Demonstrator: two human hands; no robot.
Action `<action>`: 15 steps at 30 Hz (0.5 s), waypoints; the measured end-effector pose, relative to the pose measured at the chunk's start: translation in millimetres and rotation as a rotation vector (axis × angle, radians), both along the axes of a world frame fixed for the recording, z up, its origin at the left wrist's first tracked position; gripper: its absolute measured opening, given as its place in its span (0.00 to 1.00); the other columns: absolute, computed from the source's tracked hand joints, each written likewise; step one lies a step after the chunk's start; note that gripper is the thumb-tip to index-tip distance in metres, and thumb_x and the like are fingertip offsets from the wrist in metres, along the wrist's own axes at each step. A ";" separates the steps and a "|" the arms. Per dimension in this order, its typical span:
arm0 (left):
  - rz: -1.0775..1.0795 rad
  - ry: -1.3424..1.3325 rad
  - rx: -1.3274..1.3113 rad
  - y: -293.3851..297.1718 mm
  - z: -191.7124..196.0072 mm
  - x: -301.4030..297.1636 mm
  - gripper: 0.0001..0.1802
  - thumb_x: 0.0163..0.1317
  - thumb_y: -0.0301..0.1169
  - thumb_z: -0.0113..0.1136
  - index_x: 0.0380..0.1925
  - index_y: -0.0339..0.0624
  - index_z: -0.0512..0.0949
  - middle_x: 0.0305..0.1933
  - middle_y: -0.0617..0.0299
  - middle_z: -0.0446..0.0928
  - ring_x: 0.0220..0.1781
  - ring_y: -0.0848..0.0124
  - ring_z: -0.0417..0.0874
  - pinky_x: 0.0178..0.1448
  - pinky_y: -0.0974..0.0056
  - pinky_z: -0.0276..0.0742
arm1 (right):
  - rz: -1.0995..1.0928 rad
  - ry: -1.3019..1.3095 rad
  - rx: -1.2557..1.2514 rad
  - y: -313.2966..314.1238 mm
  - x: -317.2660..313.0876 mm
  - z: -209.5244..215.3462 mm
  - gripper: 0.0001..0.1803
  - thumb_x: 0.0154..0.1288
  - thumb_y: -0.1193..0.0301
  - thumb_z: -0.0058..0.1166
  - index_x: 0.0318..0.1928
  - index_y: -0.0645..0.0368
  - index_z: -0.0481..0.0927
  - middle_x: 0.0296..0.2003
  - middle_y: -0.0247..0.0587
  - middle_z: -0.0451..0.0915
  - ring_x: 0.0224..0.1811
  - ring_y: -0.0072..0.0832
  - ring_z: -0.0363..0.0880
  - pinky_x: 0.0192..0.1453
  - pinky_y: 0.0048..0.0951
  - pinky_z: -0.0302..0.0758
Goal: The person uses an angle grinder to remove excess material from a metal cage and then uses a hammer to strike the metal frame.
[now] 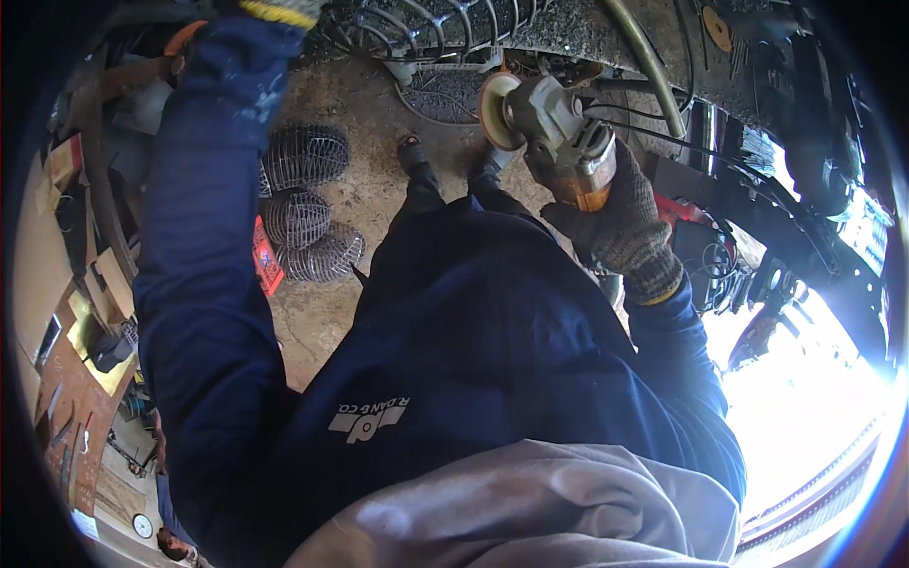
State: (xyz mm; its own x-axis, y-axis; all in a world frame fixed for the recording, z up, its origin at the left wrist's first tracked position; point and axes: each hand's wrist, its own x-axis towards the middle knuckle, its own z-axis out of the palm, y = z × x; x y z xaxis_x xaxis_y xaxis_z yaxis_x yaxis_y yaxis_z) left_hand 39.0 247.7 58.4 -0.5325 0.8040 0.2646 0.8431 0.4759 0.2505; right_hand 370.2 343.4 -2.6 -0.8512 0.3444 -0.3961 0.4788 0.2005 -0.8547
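Observation:
My right hand, in a dark knitted glove with a yellow hem, is closed around the body of an angle grinder. A pale round disc sits on the grinder's head and faces left, apart from the metalwork above it. My left hand is cut off by the top edge; just the yellow cuff and a bit of glove show, and its fingers are out of sight. Next to that hand, a curved frame of bent metal rods lies on the dark workbench.
Several wire cages stand on the floor at left beside a red printed piece. A thick metal pipe juts over the bench's near edge, with cables around it. At lower left is another person near a brown board.

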 end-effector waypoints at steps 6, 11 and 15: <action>-0.024 -0.157 0.074 -8.1 -17.6 3.9 0.55 0.55 0.68 0.59 0.71 0.39 0.56 0.73 0.44 0.59 0.73 0.47 0.62 0.70 0.46 0.68 | 0.169 -0.024 0.176 5.7 -22.4 29.0 0.49 0.45 0.67 0.77 0.65 0.64 0.61 0.56 0.46 0.76 0.58 0.32 0.76 0.61 0.36 0.75; -0.068 -0.131 0.149 -8.0 -21.4 2.0 0.56 0.54 0.68 0.59 0.71 0.39 0.56 0.73 0.43 0.58 0.73 0.47 0.61 0.71 0.46 0.68 | 0.219 -0.062 0.403 8.3 -25.2 27.3 0.52 0.44 0.55 0.76 0.65 0.62 0.61 0.54 0.53 0.76 0.57 0.46 0.78 0.59 0.41 0.77; -0.054 -0.086 0.155 -13.4 -21.6 -0.2 0.56 0.54 0.68 0.59 0.71 0.38 0.56 0.73 0.43 0.58 0.73 0.47 0.62 0.71 0.46 0.68 | 0.247 -0.036 0.391 9.0 -25.8 24.3 0.54 0.44 0.56 0.76 0.67 0.61 0.58 0.55 0.54 0.75 0.58 0.47 0.77 0.59 0.42 0.76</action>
State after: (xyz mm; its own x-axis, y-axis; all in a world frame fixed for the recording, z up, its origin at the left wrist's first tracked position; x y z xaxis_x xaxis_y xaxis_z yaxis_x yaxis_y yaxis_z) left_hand 38.8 234.3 36.8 -0.5158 0.7853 0.3425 0.8385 0.3807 0.3898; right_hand 344.4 352.4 21.7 -0.9144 0.2627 -0.3080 0.4046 0.6158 -0.6761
